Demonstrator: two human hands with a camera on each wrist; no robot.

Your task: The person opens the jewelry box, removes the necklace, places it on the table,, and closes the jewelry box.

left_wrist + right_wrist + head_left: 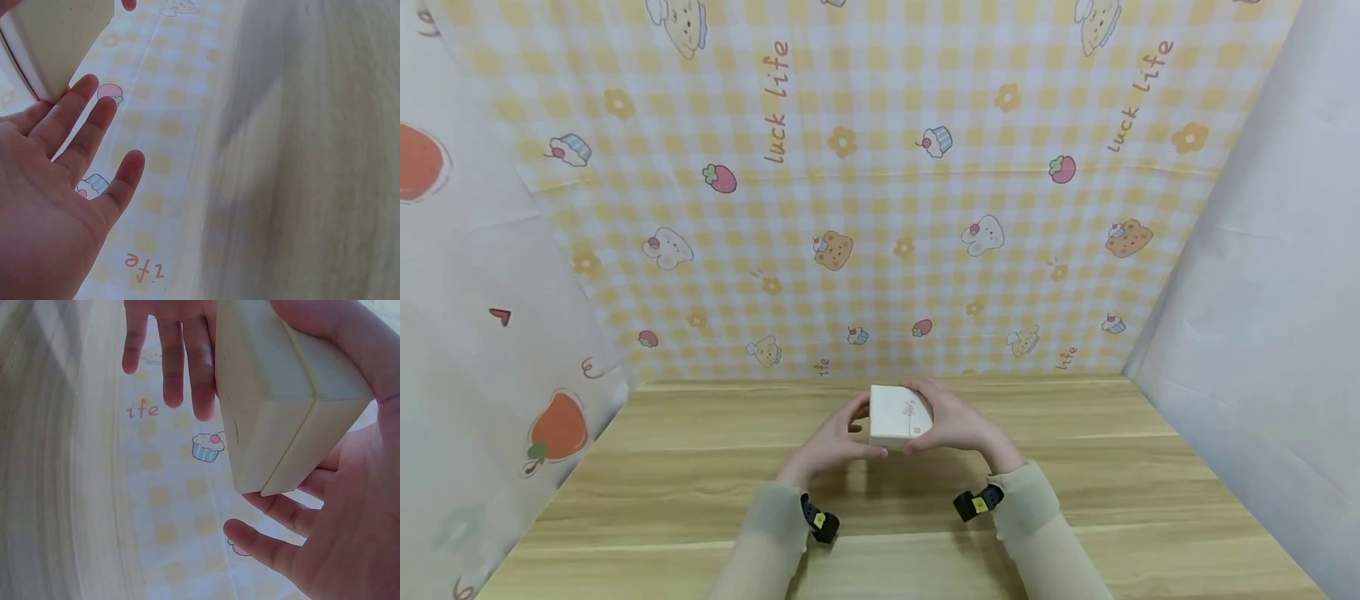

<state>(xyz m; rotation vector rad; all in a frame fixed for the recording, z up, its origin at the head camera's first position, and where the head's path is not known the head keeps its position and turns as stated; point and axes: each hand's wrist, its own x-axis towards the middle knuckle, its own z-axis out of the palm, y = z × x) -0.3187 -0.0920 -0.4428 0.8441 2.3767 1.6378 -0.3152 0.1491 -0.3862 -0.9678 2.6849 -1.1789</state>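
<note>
A small white lidded box with a pink flower print is held between both hands above the wooden table. My right hand grips its right side, thumb at the near edge and fingers round the far side. On the left, my left hand holds the box with its thumb at the near corner; several of its fingers stretch out beside and beneath it. A seam between lid and base runs along the box in the right wrist view. The left thumb is out of sight in the left wrist view.
The wooden tabletop spreads under both arms. Behind it hangs a yellow checked cloth with cartoon prints. White cloths stand at the left and right. A black camera is strapped to each wrist.
</note>
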